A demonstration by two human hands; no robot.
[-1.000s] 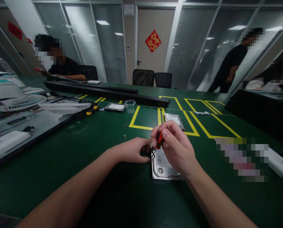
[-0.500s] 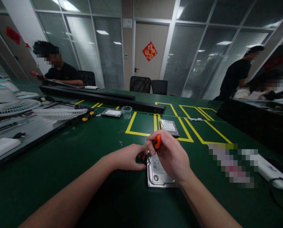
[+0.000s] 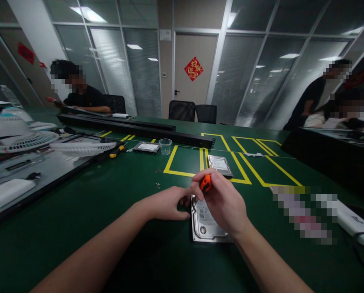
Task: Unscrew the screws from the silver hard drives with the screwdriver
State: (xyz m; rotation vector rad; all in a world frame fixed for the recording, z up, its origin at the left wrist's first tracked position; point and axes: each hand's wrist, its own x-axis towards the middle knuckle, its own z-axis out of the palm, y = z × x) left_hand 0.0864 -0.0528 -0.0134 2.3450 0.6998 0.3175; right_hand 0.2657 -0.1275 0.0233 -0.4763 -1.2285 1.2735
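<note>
A silver hard drive (image 3: 211, 230) with a white label lies flat on the green table in front of me. My right hand (image 3: 226, 201) is wrapped round the orange and black handle of a screwdriver (image 3: 205, 183), held over the drive's upper part. The hand hides the screwdriver's tip and much of the label. At the drive's left edge, my left hand (image 3: 169, 203) grips it with thumb and fingers, some of them out of sight. A few tiny screws (image 3: 158, 185) lie loose beyond my left hand.
Behind the hands sits another hard drive (image 3: 220, 164); a third hard drive (image 3: 147, 147) lies by a clear plastic cup (image 3: 165, 147). A yellow-black tool (image 3: 117, 151) is near white fan parts (image 3: 82, 147). Long black bars (image 3: 157, 133) cross the back. People are at both sides.
The whole view has shifted slightly, so everything appears a little further right and lower. Both hands keep their places on the drive and screwdriver; the orange handle looks slightly turned.
</note>
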